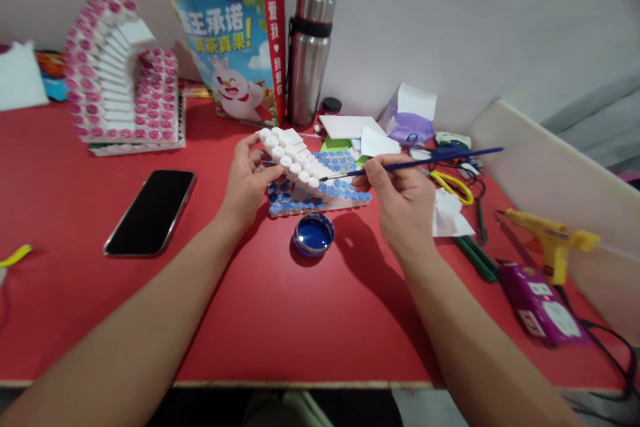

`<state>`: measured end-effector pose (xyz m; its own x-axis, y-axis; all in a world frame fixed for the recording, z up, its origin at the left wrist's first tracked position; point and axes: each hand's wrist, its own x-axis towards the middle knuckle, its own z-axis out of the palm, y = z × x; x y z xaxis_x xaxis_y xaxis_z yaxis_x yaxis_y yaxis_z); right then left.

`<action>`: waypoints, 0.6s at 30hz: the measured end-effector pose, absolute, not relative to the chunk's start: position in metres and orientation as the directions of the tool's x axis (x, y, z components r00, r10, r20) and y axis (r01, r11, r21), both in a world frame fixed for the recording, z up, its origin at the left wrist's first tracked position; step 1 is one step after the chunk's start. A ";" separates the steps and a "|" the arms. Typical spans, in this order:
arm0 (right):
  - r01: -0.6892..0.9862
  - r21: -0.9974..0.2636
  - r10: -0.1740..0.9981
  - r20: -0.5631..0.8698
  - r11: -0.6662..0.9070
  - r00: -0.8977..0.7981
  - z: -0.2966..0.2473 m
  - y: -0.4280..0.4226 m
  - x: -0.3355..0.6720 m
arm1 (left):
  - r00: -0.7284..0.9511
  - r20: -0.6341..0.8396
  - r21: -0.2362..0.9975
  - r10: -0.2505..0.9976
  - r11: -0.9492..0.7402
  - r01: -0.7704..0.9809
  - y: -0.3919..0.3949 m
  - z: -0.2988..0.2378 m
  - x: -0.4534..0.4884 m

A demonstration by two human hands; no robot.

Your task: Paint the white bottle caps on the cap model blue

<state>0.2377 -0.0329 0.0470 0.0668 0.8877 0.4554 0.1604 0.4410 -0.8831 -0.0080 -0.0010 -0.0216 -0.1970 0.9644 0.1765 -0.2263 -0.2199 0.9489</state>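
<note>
My left hand (247, 180) grips the left end of a small model staircase (295, 160), its fingers closed around the white, raised part. Round studs cover the model; those on the upper curve are white, and those lower down and behind are blue. In my right hand (403, 203) a thin blue paintbrush (425, 159) is pinched between thumb and fingers. Its dark tip meets or nearly meets the studs where white gives way to blue. Just in front of the model stands a small open jar of blue paint (314, 235).
A pink-studded staircase model (120, 80) stands at the back left, near a black phone (151, 212). Behind are a printed bag (230, 33) and a steel flask (311, 57). On the right lie yellow-handled scissors (453, 187), a yellow glue gun (550, 237) and a purple box (540, 303).
</note>
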 end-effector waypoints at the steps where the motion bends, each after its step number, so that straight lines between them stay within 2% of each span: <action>1: 0.163 -0.880 0.886 0.460 0.446 0.062 0.045 -0.032 0.237 | -0.197 0.184 0.949 0.963 -0.226 -0.221 -0.001 -0.023 -0.008; 18: 0.272 -0.789 0.829 0.555 0.551 -0.068 0.034 -0.030 0.230 | -0.211 0.216 0.946 0.953 -0.258 -0.195 0.004 -0.028 -0.008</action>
